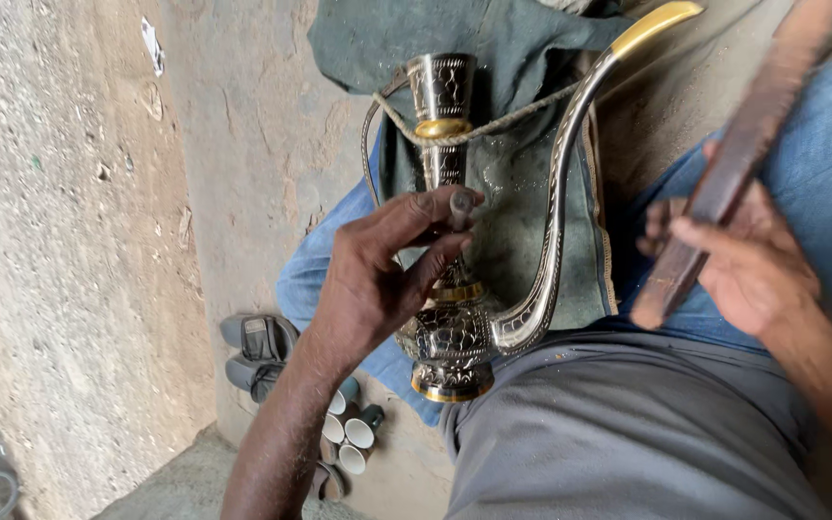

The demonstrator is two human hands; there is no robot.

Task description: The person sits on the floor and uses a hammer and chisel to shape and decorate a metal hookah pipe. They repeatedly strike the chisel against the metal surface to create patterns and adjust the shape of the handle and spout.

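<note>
Engraved metal ewer (450,327) is roped onto the lap cloth (532,193), steadying it; left hand (377,279) fingers pinch a small punch (460,207), right hand (743,270) fingers wrap a wooden bat (734,164).

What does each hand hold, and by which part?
Left hand pinches a small dark punch by its shaft against the engraved jug. Right hand grips a wooden stick near its lower end.

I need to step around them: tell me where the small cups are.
In the head view the small cups sit clustered on the floor at lower centre-left, beside the left forearm, just below a dark sandal and left of the engraved metal jug's base.
</note>
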